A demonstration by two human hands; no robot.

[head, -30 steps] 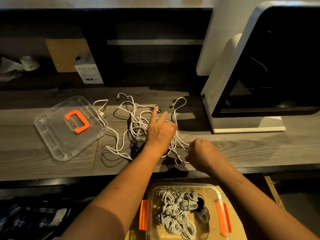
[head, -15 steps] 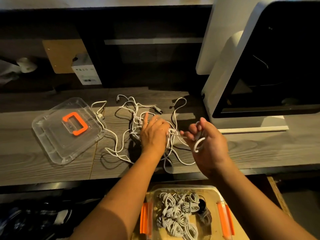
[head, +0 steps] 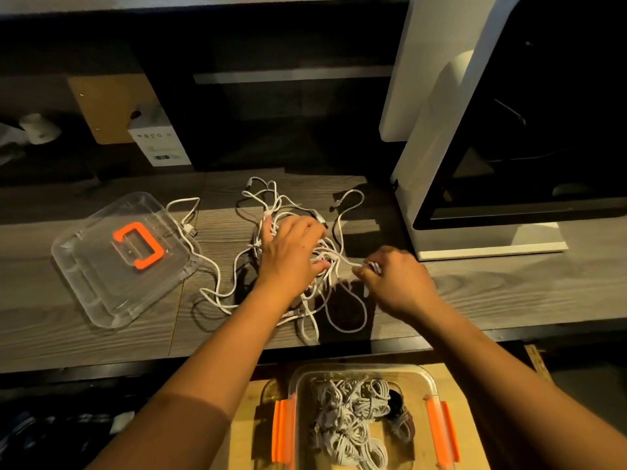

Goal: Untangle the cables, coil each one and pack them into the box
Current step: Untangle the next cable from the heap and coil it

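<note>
head | left hand [head: 291,252] rests on cable tangle [head: 325,252] | right hand [head: 397,283] pinches strand [head: 349,262]

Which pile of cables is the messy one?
The white pile on the table, under the left hand: it sprawls in loose crossing loops. The cables in the box below are wound into small coils.

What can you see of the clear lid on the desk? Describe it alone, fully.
The lid is clear, hard-looking plastic, a rounded rectangle with a raised rim and an orange handle in its middle. It lies flat and askew on the left of the grey wooden desk. A white cable ends against its right edge.
</note>
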